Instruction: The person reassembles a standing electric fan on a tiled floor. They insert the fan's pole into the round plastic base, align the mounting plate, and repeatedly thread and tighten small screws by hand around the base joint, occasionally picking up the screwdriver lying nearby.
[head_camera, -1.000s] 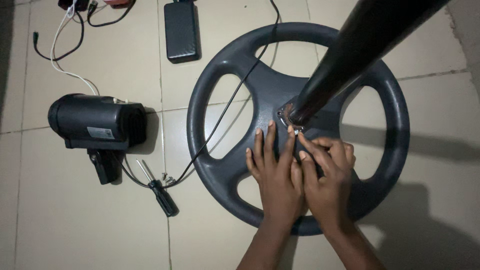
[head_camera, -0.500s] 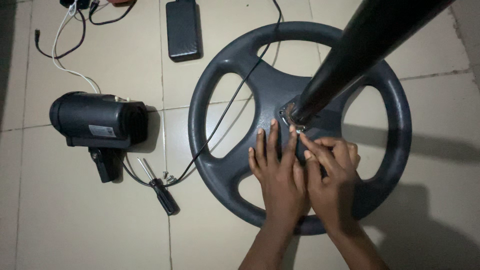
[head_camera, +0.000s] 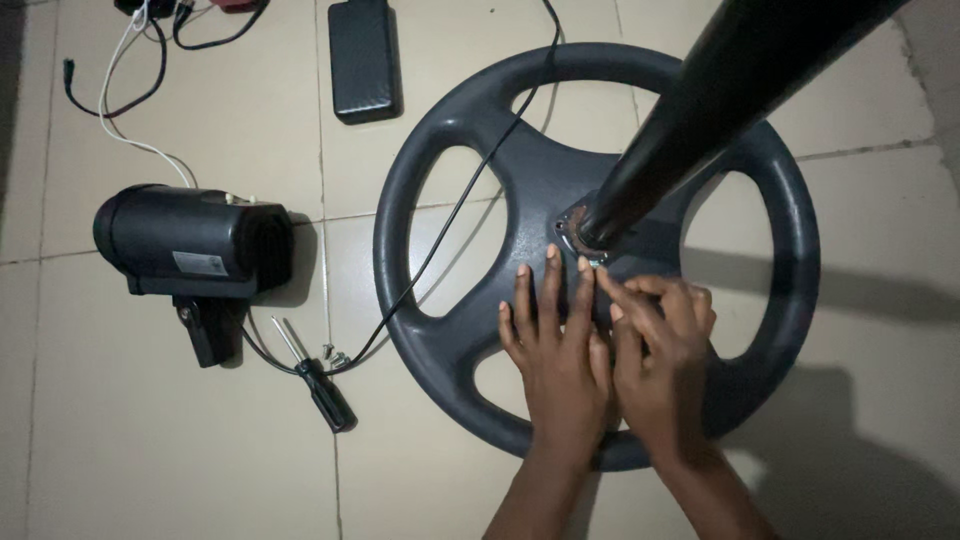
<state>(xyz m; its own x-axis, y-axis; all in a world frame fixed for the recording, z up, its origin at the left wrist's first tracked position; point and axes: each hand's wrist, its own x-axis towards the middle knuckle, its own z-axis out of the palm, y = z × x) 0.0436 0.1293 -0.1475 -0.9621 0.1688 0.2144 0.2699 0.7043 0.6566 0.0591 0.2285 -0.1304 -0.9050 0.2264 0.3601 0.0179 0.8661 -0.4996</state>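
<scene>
Cream tiled floor (head_camera: 150, 460), dimly lit, with grey grout lines. A dark round wheel-shaped base (head_camera: 450, 140) lies flat on it, black pole (head_camera: 720, 100) rising from its hub. Left hand (head_camera: 560, 350) rests open, fingers spread on the hub; right hand (head_camera: 665, 355) beside it, fingers curled at the pole foot, grip indiscernible. Black motor housing (head_camera: 190, 240), screwdriver (head_camera: 318, 380) lie left.
</scene>
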